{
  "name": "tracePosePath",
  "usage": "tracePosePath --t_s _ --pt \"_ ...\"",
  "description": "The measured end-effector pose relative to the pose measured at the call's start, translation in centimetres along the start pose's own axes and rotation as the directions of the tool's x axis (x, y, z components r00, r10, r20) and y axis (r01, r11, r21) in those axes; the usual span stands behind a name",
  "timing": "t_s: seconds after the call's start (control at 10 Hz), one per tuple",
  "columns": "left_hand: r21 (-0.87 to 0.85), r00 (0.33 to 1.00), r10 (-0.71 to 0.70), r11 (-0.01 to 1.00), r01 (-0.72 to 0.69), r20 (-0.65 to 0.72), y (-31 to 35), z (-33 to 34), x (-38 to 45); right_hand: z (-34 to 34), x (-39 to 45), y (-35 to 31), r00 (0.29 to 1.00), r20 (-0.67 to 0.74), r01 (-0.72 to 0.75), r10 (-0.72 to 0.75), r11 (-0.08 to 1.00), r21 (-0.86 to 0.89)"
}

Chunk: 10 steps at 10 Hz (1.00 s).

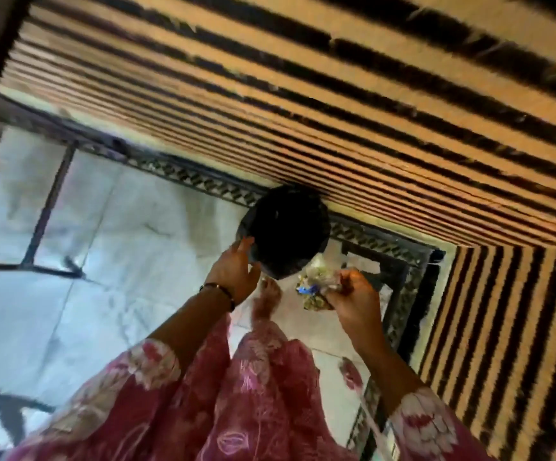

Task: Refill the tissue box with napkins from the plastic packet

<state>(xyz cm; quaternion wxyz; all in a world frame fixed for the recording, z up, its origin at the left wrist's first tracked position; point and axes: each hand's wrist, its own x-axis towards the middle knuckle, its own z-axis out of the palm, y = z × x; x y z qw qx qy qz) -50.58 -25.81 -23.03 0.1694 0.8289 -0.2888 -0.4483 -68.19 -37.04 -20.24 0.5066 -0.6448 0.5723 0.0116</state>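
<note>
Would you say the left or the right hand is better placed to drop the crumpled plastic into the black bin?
Right, probably. The right hand already grips the crumpled plastic just beside the black bin, while the left hand rests on the bin's rim, empty.

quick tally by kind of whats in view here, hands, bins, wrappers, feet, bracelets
hands: 2, left hand at the bin's rim, right hand clutching the wrapper
black bin: 1
crumpled plastic wrapper: 1
bare foot: 1
bracelet: 1, on the left wrist
total: 6
</note>
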Motion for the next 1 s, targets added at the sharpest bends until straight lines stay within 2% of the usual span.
tracePosePath --t_s 0.1,0.2,0.3,0.4,0.5,0.6,0.7,0.8,0.9,1.0 --pt "0.051 1.0 -0.003 0.999 0.003 0.001 -0.9 2.1 4.4 2.2 6.2 0.6 0.991 0.1 0.098 -0.084 0.985 -0.145" --pt "0.187 0.998 0.005 0.982 -0.015 0.055 -3.5 4.9 9.2 5.3 12.9 3.2 0.982 0.144 0.158 -0.121 0.945 -0.286" --pt "0.259 0.998 -0.065 0.964 0.059 0.015 -6.5 8.2 14.5 9.3 19.5 6.9 0.983 0.159 0.146 -0.087 0.903 -0.405" --pt "0.247 0.99 -0.134 0.959 0.139 -0.035 -9.9 11.9 19.5 14.7 25.0 10.3 0.974 0.226 0.121 -0.003 0.851 -0.511" --pt "0.283 0.994 -0.107 0.952 0.113 -0.037 -12.6 14.6 23.0 19.2 28.7 13.3 0.973 0.225 0.166 -0.053 0.837 -0.521" --pt "0.305 0.994 -0.061 0.949 0.085 -0.089 -14.9 16.8 24.9 23.0 33.0 16.9 0.936 0.34 0.281 -0.089 0.771 -0.572" --pt "0.295 0.993 -0.046 0.953 0.075 -0.104 -16.1 18.0 25.2 25.7 37.1 19.0 0.951 0.31 0.245 -0.001 0.616 -0.748" --pt "0.239 0.997 -0.031 0.97 0.048 -0.071 -16.7 18.1 25.1 27.6 38.8 20.1 0.965 0.251 0.17 0.081 0.538 -0.826" --pt "0.25 0.999 -0.032 0.967 0.041 -0.041 -16.4 17.6 24.7 27.2 37.6 19.6 0.905 0.381 0.193 0.189 0.616 -0.764" --pt "0.252 0.996 -0.08 0.964 0.086 -0.037 -16.0 16.7 23.3 23.8 33.8 17.0 0.913 0.399 0.233 0.079 0.704 -0.671"
